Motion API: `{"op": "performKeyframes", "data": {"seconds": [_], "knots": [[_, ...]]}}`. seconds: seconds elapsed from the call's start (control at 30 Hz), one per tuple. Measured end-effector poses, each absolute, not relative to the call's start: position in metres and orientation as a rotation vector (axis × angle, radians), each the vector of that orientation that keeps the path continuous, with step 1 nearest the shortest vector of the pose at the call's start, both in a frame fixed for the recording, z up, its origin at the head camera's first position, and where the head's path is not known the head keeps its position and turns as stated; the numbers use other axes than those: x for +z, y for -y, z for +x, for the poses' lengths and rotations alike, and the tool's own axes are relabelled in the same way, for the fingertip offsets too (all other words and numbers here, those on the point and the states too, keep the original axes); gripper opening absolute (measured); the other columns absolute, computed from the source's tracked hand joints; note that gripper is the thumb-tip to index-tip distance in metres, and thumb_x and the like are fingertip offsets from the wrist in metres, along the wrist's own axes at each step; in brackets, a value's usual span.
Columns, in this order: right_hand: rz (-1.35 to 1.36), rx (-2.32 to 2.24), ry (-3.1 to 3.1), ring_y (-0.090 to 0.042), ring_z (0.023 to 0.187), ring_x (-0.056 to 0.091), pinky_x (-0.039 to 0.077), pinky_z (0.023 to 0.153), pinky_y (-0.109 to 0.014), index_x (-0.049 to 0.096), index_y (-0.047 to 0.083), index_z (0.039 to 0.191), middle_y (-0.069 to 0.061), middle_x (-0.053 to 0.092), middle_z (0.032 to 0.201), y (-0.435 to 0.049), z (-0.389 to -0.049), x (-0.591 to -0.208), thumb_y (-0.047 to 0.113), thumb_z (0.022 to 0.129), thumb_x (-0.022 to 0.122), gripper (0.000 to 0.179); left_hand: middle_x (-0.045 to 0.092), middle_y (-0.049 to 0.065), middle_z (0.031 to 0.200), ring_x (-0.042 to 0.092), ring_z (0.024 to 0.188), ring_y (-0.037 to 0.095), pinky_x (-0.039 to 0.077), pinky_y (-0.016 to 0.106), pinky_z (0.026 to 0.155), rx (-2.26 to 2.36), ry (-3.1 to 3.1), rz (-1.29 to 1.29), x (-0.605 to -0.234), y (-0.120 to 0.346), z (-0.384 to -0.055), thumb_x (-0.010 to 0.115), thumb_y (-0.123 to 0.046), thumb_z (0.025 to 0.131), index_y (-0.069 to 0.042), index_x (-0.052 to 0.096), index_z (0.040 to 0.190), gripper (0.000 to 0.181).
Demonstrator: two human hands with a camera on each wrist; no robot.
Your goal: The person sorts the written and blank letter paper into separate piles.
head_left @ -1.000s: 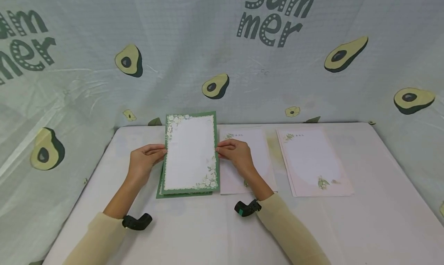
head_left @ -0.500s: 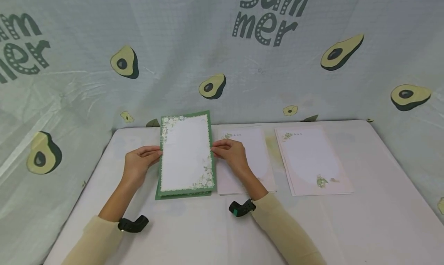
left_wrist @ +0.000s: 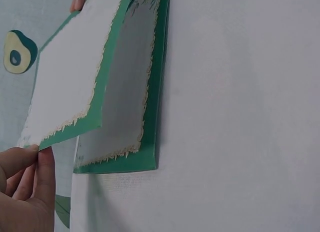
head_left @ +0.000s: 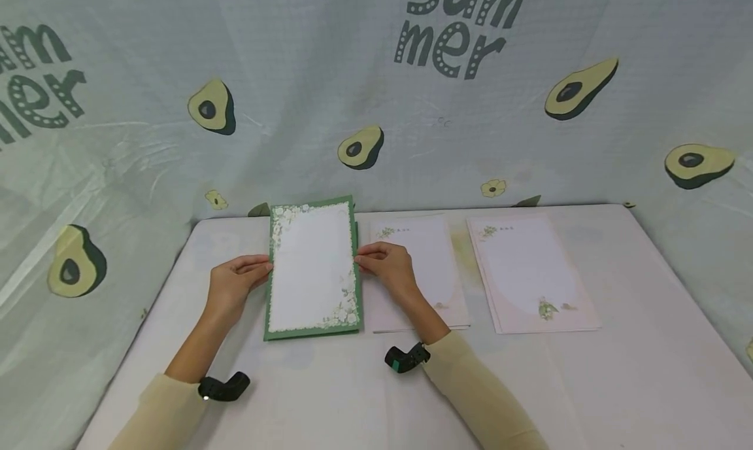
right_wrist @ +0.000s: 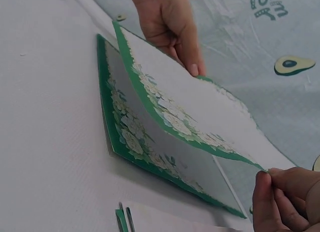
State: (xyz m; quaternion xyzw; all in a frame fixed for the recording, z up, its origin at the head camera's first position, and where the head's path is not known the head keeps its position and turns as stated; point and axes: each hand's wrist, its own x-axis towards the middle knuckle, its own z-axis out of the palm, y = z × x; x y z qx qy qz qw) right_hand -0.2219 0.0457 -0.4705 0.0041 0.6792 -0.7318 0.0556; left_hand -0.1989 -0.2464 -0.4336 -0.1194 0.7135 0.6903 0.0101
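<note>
A sheet of paper point(head_left: 312, 267) with a green border and white printed flowers is held between both hands. My left hand point(head_left: 235, 283) pinches its left edge between thumb and fingers. On the opposite edge, my right hand point(head_left: 388, 270) pinches the sheet the same way. In both wrist views the held sheet tilts above a matching green-bordered sheet point(right_wrist: 145, 137), which lies on the table. The near edges of the two sit close together, while the held one rises toward the back. In the left wrist view, the lower sheet point(left_wrist: 125, 117) is partly covered by the raised one.
Right of the green sheets lies a pink-bordered stack of paper point(head_left: 429, 260), partly behind the right forearm. Another pink-bordered stack point(head_left: 529, 273) lies farther right. The white-covered table point(head_left: 329, 398) meets a fabric backdrop point(head_left: 282, 110) printed with avocados at its back edge.
The held green-bordered sheet has shifted slightly left and come down, so its near edge now lines up with the lower sheet's. Both hands moved with it, still pinching.
</note>
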Motion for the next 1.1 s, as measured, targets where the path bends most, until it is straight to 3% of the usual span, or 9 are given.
{"op": "performKeyframes", "data": {"seconds": [0.57,1.1], "knots": [[0.006,-2.097,-2.22,-0.02,0.075,0.076,0.063,0.07,-0.027,0.078,0.001,0.096,-0.011,0.077,0.087,-0.0428,-0.2197,-0.4735,0.005,0.087,0.08,0.011,0.076,-0.005,0.085,0.073,0.085,0.004,0.06,0.02,0.081,2.155,-2.222,-0.35,-0.4369,0.2468,-0.1978,0.071,0.003,0.094,0.013,0.066,0.117,0.026],[-0.038,-1.998,-2.328,-0.02,0.073,0.076,0.063,0.068,-0.025,0.078,-0.001,0.096,-0.012,0.076,0.085,-0.0384,-0.2196,-0.4749,0.002,0.088,0.079,0.009,0.076,-0.005,0.087,0.071,0.086,0.002,0.06,0.019,0.081,2.055,-2.253,-0.322,-0.4409,0.2536,-0.2019,0.068,0.002,0.096,0.021,0.057,0.126,0.037]]}}
